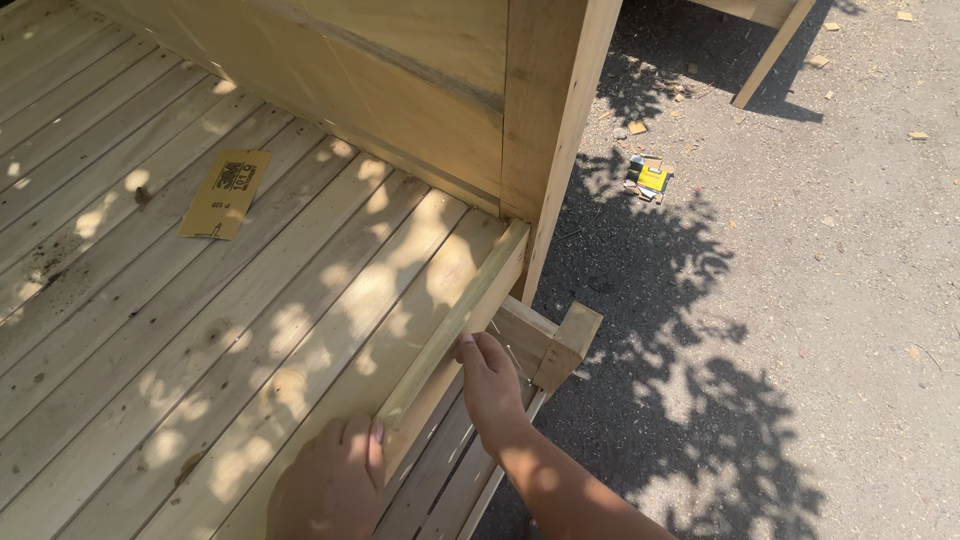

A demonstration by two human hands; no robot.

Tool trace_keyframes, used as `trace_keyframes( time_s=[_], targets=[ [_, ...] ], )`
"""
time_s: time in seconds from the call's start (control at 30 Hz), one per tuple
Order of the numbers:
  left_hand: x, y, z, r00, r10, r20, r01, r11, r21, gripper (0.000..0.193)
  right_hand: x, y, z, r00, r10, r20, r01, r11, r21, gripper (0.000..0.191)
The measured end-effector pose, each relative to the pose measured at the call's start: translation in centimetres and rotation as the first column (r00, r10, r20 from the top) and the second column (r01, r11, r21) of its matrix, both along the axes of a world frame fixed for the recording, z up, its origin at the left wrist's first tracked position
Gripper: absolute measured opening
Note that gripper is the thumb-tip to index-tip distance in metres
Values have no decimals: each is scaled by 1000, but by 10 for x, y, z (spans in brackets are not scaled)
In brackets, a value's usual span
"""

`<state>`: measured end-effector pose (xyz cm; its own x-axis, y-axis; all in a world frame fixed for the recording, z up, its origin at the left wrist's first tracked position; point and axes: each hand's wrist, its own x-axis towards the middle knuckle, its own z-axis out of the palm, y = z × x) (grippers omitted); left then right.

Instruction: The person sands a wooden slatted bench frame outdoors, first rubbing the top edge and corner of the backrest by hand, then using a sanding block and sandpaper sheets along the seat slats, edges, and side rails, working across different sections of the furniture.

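A pale wooden strip [462,318] lies along the edge of the slatted wooden deck [200,330], running up to the upright post [555,110]. My left hand [335,485] presses on the near end of the strip, fingers curled over its end. My right hand [490,385] grips the strip's outer side near the middle, thumb and fingers pinched against it, close to a small wooden bracket block [565,345] that sticks out from the deck's edge.
A wooden panel [380,80] stands behind the post. A sheet of tan sandpaper [226,193] lies on the deck. On the gravel ground [820,300] sit a small yellow and black object [650,177] and wood scraps; another timber leg [772,50] stands beyond.
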<state>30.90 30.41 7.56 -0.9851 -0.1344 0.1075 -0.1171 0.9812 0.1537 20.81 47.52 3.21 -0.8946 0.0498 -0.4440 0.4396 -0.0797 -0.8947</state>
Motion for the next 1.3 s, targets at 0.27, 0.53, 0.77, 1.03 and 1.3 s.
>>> trace_keyframes(
  time_s=[0.27, 0.53, 0.77, 1.03, 1.3],
  targets=[
    [-189, 125, 36, 993, -90, 81, 74, 982, 175, 32, -58, 64, -23, 990, -78, -114, 70, 995, -71, 35],
    [-232, 150, 32, 988, -135, -76, 146, 976, 163, 43, -60, 98, -13, 986, -101, -136, 108, 993, 45, 37],
    [-44, 33, 22, 985, -166, -45, 166, 986, -9, 30, -13, 32, -2, 999, -32, -38, 34, 998, 48, 35],
    [11, -11, 11, 992, -94, 79, 104, 987, -126, 36, -4, 1, 1, 1000, -9, 7, 9, 1000, 18, 32],
    [-158, 95, 23, 981, -192, -39, 193, 981, 25, 36, -55, 48, -28, 995, -84, -49, 86, 996, 29, 32]
  ],
)
